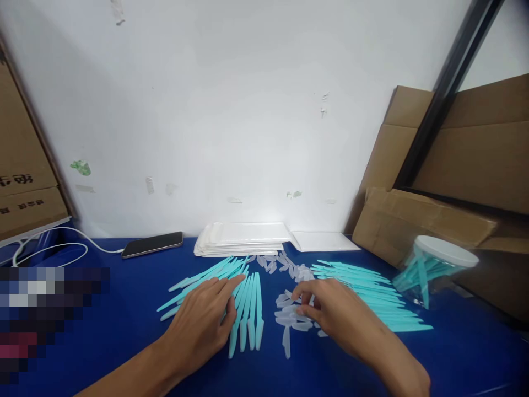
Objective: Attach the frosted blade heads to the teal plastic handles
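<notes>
My left hand point(209, 309) lies low over a fan of turquoise eyebrow razors point(206, 275), its index finger stretched across them and its thumb pointing down. Several of these razors stand side by side just right of the hand. My right hand point(326, 303) hovers at the loose translucent blade caps point(289, 317), fingers curled, with a gap between thumb and index tip. Nothing shows in that gap. A single cap point(286, 342) lies apart, nearer to me. Beyond my right wrist spreads a second pile of turquoise razors point(367, 286), partly covered by the hand.
White flat packs point(243, 234) are stacked against the wall. A phone point(152, 244) with a white cable lies at back left. On the right, a clear jar point(430, 275) with a white lid holds more razors, beside cardboard boxes point(425, 220). The table point(132, 309) is blue.
</notes>
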